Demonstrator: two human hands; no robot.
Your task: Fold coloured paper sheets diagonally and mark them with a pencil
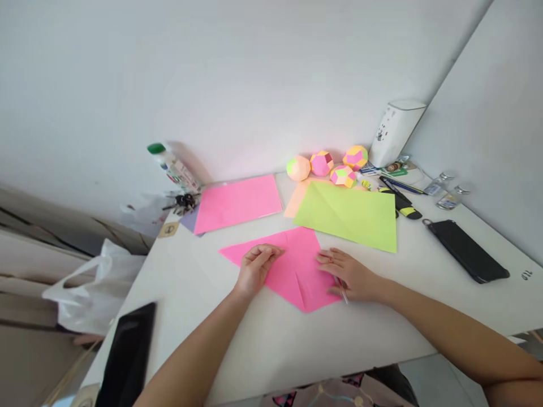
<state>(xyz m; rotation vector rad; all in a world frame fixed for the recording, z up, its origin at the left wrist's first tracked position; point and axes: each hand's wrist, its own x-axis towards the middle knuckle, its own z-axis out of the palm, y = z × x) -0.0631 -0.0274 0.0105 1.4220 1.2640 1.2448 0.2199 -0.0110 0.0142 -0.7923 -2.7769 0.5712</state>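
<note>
A creased pink sheet (pixel 286 277) lies on the white table between my two hands. Over its left part, my left hand (pixel 258 265) is closed, thumb and fingertips pinched together; what they hold, if anything, is too small to tell. My right hand (pixel 345 274) rests at the sheet's right edge, fingers bent, with a thin clear stick (pixel 341 290) held under the fingers. Behind the sheet are a stack of pink paper (pixel 238 203) on the left and a green sheet (pixel 348 215) on the right, the green one with a diagonal crease.
Several paper balls (pixel 321 163) stand by the wall. A white container (pixel 394 133), glass jars (pixel 453 198), a cutter (pixel 405 209) and a black pouch (pixel 469 251) are at the right. At the left are a white bottle (pixel 176 169), keys (pixel 185 202) and a phone (pixel 127 356).
</note>
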